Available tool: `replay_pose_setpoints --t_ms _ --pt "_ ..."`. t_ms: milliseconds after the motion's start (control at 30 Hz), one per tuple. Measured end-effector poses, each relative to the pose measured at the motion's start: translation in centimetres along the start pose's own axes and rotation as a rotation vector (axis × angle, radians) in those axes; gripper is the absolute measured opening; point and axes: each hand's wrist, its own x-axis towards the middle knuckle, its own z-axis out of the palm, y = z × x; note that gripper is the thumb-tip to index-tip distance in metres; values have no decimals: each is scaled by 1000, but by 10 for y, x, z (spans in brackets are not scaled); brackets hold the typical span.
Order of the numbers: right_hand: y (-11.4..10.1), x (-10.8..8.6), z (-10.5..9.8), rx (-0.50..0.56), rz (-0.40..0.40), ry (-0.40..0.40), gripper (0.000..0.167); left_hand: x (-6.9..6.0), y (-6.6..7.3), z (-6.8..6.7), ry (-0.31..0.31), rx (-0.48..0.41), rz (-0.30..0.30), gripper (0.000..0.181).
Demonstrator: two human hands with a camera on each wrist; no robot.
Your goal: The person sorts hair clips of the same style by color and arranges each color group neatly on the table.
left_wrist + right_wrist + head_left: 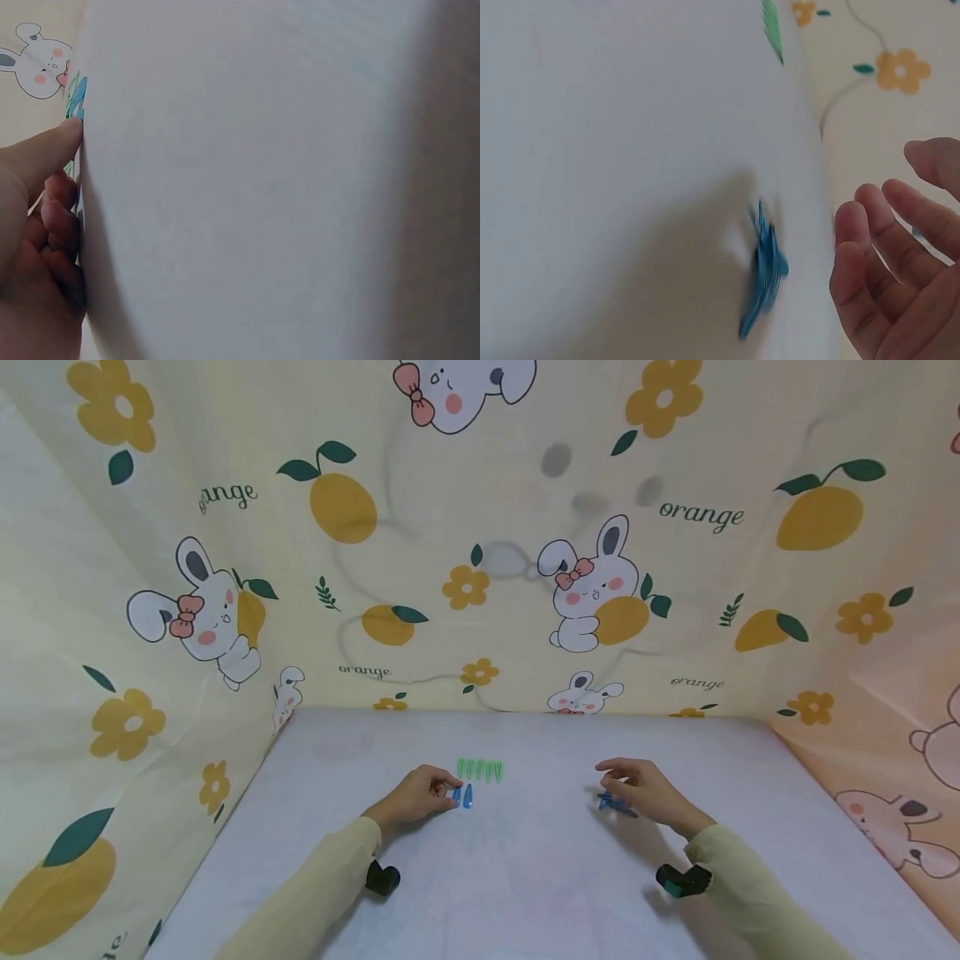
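Head view: the left hand [417,794] pinches the near blue clip [457,795] at its three o'clock, thumb and forefinger narrow about it, the other fingers curled. Just beside it, at three o'clock, lies a second blue clip [468,796] on the pale worktop [517,868]. Five green clips [480,770] form a row at the pair's one o'clock. Well apart, at the pair's three o'clock, sits a small heap of blue clips [617,806]; the right hand [641,787] hovers with the heap at its eight o'clock. Its fingers curve loosely, spread moderately wide and holding nothing, as the right-wrist view confirms. A patterned cloth [517,685] stands behind at twelve o'clock.
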Motion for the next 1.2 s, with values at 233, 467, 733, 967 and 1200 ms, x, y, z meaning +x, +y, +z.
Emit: replay_pose_setpoints --t_ms 233,467,733,967,1200 --pt "13 -8 -12 4 4 -22 38 -1 0 -1 -4 -5 4 32" --pt "36 -4 -13 36 84 -40 35 -4 3 -1 -8 -7 -6 32" --pt "55 6 -4 -38 36 -16 29 -2 2 -1 -5 0 -11 32" --pt "50 3 3 -133 -7 28 28 0 1 -1 -11 -12 -9 33" --pt "43 0 7 -126 37 35 27 -1 1 0 -7 -16 -5 33"
